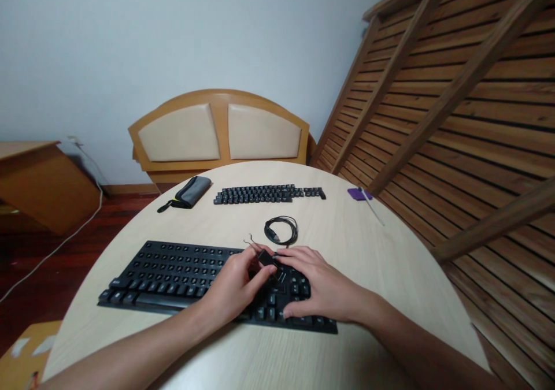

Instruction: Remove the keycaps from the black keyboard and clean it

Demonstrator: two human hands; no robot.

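Note:
A black keyboard [173, 268] lies in front of me on the round table, with the keycaps off its upper left rows. Over its right half, my left hand [236, 280] is closed on a small tool with a black handle [265, 257] and thin bent wire prongs [250, 241], which looks like a wire keycap puller. The prongs point up and away from the keys. My right hand [316, 286] rests on the keyboard's right end, fingers stretched out and thumb apart. Its fingertips are close beside the puller's handle and hide some keys.
Removed keycaps [260, 195] lie in rows farther back on the table [355, 251]. A coiled black cable [281, 231] sits behind the keyboard. A grey zip pouch [193, 192] is at the back left; a purple item [359, 194] with a thin white stick [372, 208] is at the right.

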